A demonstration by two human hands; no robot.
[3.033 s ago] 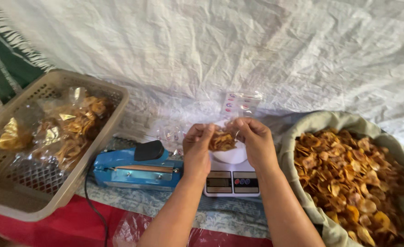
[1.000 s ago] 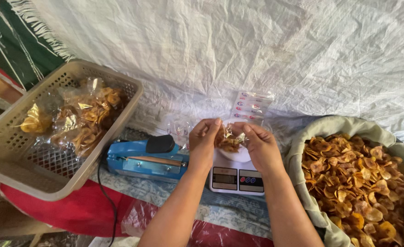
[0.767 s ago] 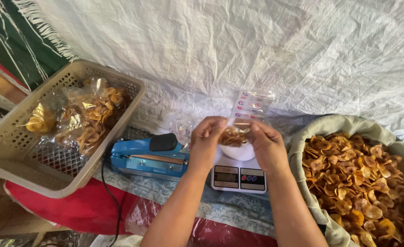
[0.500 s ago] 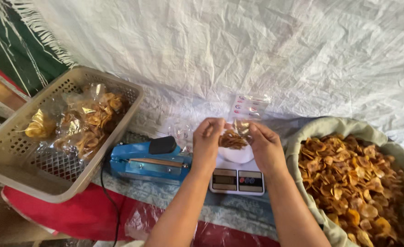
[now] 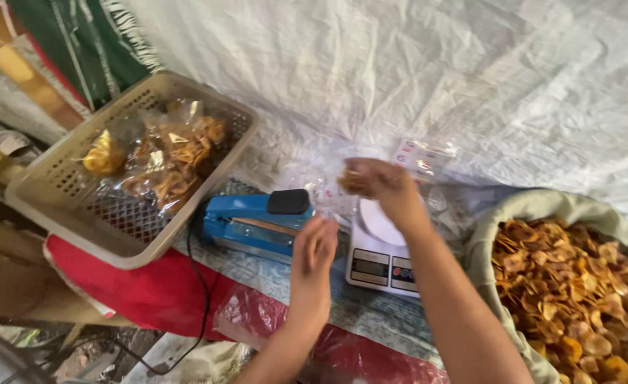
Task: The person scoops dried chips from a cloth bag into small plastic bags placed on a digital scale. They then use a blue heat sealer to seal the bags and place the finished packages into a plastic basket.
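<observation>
My right hand is raised above the white digital scale and grips a small clear bag of golden chips. Lower down, my left hand hangs in front of the blue heat sealer, fingers loosely curled with nothing in them. The sealer's black knob sits just left of that hand. A white dish rests on the scale, partly hidden by my right wrist.
A beige plastic basket at the left holds several filled chip bags. A cloth sack full of loose chips stands at the right. Clear empty bags lie behind the scale. White woven sheeting covers the back.
My left hand has let go of the chip bag and dropped toward the sealer. My right hand has lifted the bag off the scale and carried it leftward.
</observation>
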